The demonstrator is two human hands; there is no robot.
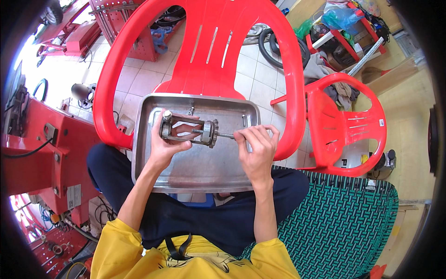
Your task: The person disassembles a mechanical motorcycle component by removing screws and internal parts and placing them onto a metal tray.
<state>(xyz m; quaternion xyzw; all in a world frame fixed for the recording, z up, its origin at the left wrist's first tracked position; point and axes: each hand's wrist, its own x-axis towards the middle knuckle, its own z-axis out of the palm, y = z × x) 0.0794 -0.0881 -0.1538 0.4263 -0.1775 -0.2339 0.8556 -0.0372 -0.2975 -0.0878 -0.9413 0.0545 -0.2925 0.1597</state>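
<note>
1. Facing the person, the large red plastic chair (204, 76) has its seat under the far side of a steel tray (209, 172), so it seems to serve as a low bench.

2. The tray's near side lies over the lap in dark trousers (195, 218); whether the thighs bear weight is hidden. Its raised walls probably keep loose parts from straying onto the floor.

3. The left hand (162, 148) is clamped around the left end of a metal frame, thumb along the near side, fingers showing through the openings. This grip likely keeps the frame from twisting.

4. The right hand (258, 148) has thumb and fingers together on the rod's outer end, a pinch that suggests fine control rather than force.

5. The metal frame (207, 132), with its toothed collar, is held above the tray, lying roughly sideways, perhaps so its open side can be seen.

6. The slim rod (226, 135) runs from the collar to the right fingertips, roughly in line with the frame.

7. A small metal fitting (191, 110) lies near the tray's far wall, apart from both hands.
</note>
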